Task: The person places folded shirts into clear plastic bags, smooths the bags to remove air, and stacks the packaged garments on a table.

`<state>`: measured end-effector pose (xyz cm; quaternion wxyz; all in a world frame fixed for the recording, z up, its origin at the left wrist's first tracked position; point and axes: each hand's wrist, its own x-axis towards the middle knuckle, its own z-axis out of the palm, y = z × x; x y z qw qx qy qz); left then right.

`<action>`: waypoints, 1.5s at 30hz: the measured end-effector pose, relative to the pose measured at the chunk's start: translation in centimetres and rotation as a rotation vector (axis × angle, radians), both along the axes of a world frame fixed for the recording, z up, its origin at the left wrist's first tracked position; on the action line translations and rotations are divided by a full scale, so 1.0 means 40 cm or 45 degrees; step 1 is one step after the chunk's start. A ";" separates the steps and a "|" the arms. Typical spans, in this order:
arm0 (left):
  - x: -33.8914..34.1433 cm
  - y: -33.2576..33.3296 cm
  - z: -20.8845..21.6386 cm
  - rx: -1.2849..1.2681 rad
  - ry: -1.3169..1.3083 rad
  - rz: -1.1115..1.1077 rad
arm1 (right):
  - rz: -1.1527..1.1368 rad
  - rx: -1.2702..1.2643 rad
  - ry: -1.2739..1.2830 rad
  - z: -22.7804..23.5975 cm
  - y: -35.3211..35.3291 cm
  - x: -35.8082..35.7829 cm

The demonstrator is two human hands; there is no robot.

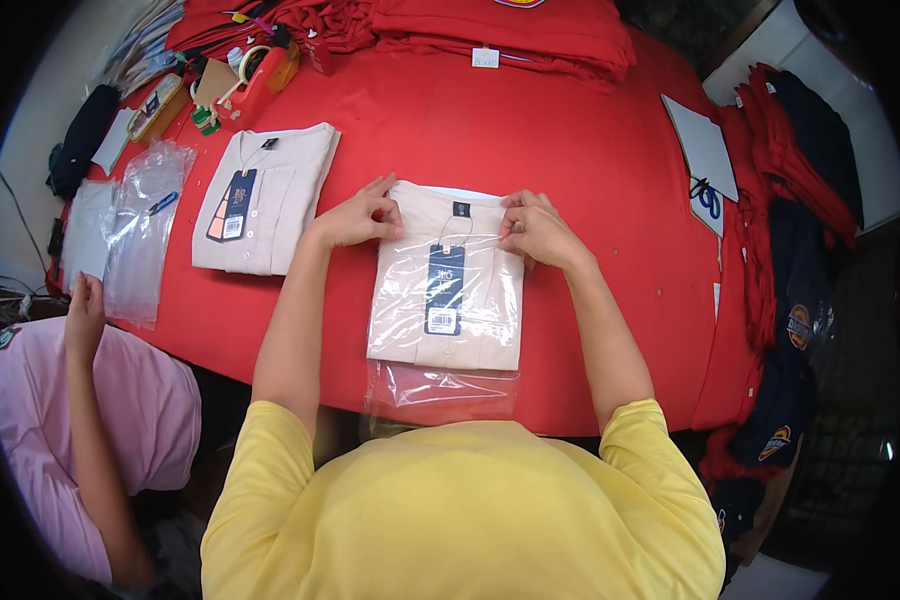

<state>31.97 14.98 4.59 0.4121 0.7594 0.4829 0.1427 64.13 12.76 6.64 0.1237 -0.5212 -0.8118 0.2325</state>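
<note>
A folded beige shirt (400, 203) lies in front of me, mostly inside a clear plastic bag (440, 385). Its collar end shows beyond the bag's upper edge, and the bag's other end hangs loose toward me. A dark hang tag (445, 275) rests on the shirt's front under the plastic. At the upper left corner my left hand (365, 215) is closed, pinching the bag's edge. My right hand (540, 232) pinches the same edge at the upper right corner. To the left lies a second folded beige shirt (295, 215), unbagged, with its own dark tag.
Red cloth (600, 300) covers the table. Clear bags (145, 240) lie at the left beside a co-worker's hand (85, 310). A red tape dispenser (255, 95) stands behind them. Red garments (510, 40) are piled at the back; blue scissors (707, 195) lie at the right.
</note>
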 end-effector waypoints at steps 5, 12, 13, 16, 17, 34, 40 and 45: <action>0.018 0.069 0.022 -0.115 0.096 -0.049 | -0.008 -0.023 0.228 -0.060 0.063 0.043; 0.131 0.223 0.011 0.170 0.167 0.183 | -0.378 -0.182 0.658 -0.074 0.095 0.082; 0.190 0.229 0.024 0.296 0.273 0.271 | -0.463 -0.151 0.712 -0.075 0.085 0.090; 0.383 0.198 0.059 1.018 0.452 0.491 | -0.695 -0.230 0.823 -0.051 0.032 0.128; 0.433 0.188 0.054 1.317 0.421 0.524 | -0.774 -0.284 0.853 -0.043 0.006 0.144; 0.566 -0.405 0.111 0.627 0.218 0.074 | -0.638 -1.162 1.781 -0.173 -0.300 0.090; 0.631 -0.473 0.089 0.781 0.128 -0.139 | -0.694 -1.195 2.112 -0.197 -0.334 0.036; 0.555 -0.500 0.115 0.715 -0.113 0.061 | -0.779 -1.053 2.040 -0.159 -0.333 -0.017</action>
